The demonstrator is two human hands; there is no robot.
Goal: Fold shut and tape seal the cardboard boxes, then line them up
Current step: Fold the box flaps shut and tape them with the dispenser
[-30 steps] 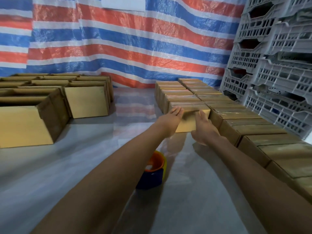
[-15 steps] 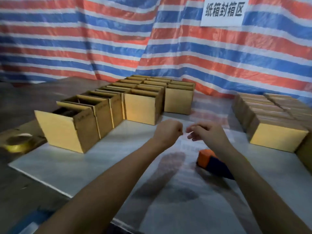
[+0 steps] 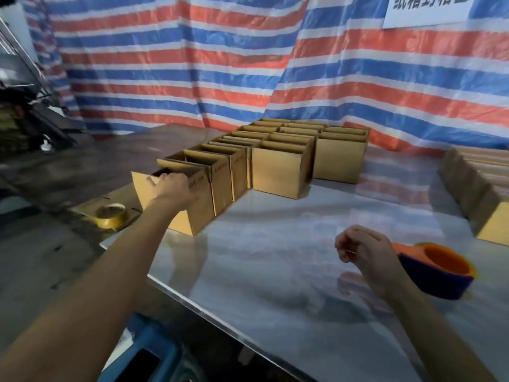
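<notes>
The left grip (image 3: 172, 186) is laid on the nearest open box (image 3: 203, 205), its fingers hooked over the rim of the front wall. This hold is judged to be for drawing that box away from the other open boxes (image 3: 278, 172) and towards the person. That box stands at the left corner of the surface (image 3: 275, 244), at the near end of a packed cluster, so it can be taken without the others being disturbed. All the boxes in the cluster are kept upright with their flaps unfolded, so they are presumably waiting to be closed. Closed boxes (image 3: 493, 224) are ranged along the far right of the surface, well apart from the open ones, so that done and undone work is kept separate. The right grip (image 3: 363, 249) is held above the surface with its fingers loosely curled, and nothing can be seen in it. It is kept just beside the tape dispenser (image 3: 440, 274), which lies on its side on the surface within easy reach, likely for the sealing step. A spare roll of tape (image 3: 110, 216) is left on a lower board off the left edge of the surface. The middle of the surface is judged to serve as the place for folding and taping.
</notes>
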